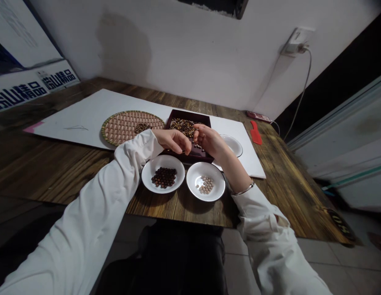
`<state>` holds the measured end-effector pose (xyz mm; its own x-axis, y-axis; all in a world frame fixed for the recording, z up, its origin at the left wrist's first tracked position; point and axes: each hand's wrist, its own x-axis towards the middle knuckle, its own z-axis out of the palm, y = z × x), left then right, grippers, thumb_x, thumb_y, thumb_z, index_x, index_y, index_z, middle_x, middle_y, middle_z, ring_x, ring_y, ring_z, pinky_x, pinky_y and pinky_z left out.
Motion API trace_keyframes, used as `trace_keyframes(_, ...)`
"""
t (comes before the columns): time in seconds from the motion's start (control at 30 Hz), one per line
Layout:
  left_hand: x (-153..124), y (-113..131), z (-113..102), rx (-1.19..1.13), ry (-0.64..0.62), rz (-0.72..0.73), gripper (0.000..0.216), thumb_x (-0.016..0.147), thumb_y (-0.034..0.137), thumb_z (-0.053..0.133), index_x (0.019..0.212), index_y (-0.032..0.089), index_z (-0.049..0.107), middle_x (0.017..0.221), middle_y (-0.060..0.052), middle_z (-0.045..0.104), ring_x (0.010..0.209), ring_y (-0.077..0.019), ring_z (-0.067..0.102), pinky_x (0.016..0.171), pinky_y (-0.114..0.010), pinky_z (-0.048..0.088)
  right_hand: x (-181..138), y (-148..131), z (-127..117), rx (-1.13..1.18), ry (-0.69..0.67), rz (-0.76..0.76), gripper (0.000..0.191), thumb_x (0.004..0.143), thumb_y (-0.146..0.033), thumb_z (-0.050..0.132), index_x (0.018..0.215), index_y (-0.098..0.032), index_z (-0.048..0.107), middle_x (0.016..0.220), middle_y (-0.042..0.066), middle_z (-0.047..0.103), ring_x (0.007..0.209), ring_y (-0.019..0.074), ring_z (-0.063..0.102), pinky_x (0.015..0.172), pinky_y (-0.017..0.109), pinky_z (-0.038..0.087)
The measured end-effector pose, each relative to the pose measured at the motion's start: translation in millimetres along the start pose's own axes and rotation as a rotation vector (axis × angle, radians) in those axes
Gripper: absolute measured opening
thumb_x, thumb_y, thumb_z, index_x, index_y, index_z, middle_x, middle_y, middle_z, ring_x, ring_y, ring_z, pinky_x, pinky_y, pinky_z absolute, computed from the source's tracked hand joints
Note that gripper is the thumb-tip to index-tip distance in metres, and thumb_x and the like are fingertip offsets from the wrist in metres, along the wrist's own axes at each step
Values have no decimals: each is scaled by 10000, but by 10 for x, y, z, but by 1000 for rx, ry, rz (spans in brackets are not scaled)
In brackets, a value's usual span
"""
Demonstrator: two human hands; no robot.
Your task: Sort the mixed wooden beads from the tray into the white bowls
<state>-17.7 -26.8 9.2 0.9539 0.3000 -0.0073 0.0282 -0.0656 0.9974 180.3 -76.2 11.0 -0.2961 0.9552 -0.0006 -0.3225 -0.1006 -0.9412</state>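
Observation:
A dark red tray (pixel 205 119) holds a heap of mixed brown and tan beads (pixel 184 126). My left hand (pixel 174 140) is over the tray's front left part, its fingers curled together; whatever may be between them is hidden. Over the right side of the tray my right hand (pixel 208 140) is held with bent fingers, thumb and fingertips apart, and nothing visible in it. In front of the tray, a white bowl (pixel 147 180) contains dark brown beads (pixel 164 177). Beside it on the right, another white bowl (pixel 219 191) has pale beads (pixel 206 185) in it.
A round woven mat (pixel 116 128) with brown beads lies left of the tray on a white board (pixel 94 106). Behind my right wrist is a white dish (pixel 235 145). A red scraper-like tool (pixel 255 133) and a phone-like object (pixel 258 116) lie on the wooden table (pixel 285 180).

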Motion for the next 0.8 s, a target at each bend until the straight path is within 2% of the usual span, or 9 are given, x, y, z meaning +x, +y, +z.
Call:
trace_keyframes(0.23,3,18,54,-63,70,-4,441,446,421,966,704,137,749,641,-57,662,603,-135,597,615,-261,499,14,10,-19,-35,-1,-7,121,862,-292,657,933,-198,631,669,-36,618,619,105,582,639,239,459)
trace_keyframes(0.57,6,28,76,-64,75,11,424,468,460,945,684,162,734,613,-38,655,548,-103,559,522,-209,446,2,-1,1,-37,5,5,100,873,-287,646,923,-202,635,664,-34,618,616,109,568,625,238,454)
trace_keyframes(0.8,18,83,129,-27,106,26,495,427,560,927,643,164,722,575,-47,624,497,-113,522,484,-246,429,-7,-5,2,-27,2,-1,114,863,-282,649,931,-193,630,665,-35,628,620,103,575,632,228,461)
